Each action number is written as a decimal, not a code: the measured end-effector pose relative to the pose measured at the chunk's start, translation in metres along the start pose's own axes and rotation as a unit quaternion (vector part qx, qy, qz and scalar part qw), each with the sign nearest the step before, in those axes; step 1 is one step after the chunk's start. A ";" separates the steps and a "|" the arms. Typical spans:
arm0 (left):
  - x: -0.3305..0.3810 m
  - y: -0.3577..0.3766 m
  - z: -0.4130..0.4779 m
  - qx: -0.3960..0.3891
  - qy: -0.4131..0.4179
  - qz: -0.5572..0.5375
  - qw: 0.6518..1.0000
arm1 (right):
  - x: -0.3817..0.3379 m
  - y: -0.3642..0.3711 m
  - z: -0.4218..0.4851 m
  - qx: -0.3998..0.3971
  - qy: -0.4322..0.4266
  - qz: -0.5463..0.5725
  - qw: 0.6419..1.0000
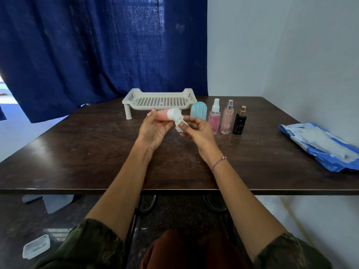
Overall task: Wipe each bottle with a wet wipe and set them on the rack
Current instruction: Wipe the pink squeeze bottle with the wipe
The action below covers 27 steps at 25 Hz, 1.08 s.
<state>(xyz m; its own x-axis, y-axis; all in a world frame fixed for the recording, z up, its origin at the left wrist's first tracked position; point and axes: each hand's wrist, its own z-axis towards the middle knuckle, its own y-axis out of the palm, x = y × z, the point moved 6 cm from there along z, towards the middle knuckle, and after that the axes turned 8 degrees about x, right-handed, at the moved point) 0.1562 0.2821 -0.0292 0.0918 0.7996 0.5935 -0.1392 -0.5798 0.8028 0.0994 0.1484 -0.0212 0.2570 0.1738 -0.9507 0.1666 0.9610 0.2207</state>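
Observation:
My left hand [153, 131] holds a pink bottle [162, 115] with a white cap, tipped sideways above the table. My right hand [198, 131] pinches a crumpled white wet wipe [179, 123] against the cap end. Behind them stands a white perforated rack [134, 98] on short legs, with nothing on it. To the right of my hands stand a teal bottle [198, 110], a pink spray bottle [214, 118], a taller pink spray bottle [226, 120] and a small black bottle with a gold cap [240, 122].
A blue and white wet wipe pack [320, 144] lies at the table's right edge. The dark wooden table [87, 152] backs onto a blue curtain [97, 45] and a white wall. Plastic containers [36, 246] lie on the floor at the left.

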 end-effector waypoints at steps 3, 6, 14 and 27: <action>0.000 0.005 -0.002 0.002 0.027 0.021 0.999 | -0.002 -0.001 0.001 0.018 -0.013 -0.003 1.000; 0.001 0.007 -0.004 0.010 0.041 0.010 0.999 | 0.000 0.000 0.002 0.029 -0.027 -0.017 0.999; 0.002 0.001 -0.001 0.034 0.056 0.032 0.997 | -0.014 -0.018 0.004 0.136 -0.106 -0.015 0.985; 0.004 0.005 -0.008 0.044 0.051 0.019 0.998 | -0.027 -0.005 -0.006 0.120 -0.251 -0.258 0.925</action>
<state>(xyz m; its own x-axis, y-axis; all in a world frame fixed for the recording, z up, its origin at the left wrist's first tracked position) 0.1483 0.2834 -0.0237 -0.0127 0.7854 0.6188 -0.0534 -0.6185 0.7840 0.0856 0.1406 0.0025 0.4848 -0.4744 -0.7347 0.5813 0.8025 -0.1346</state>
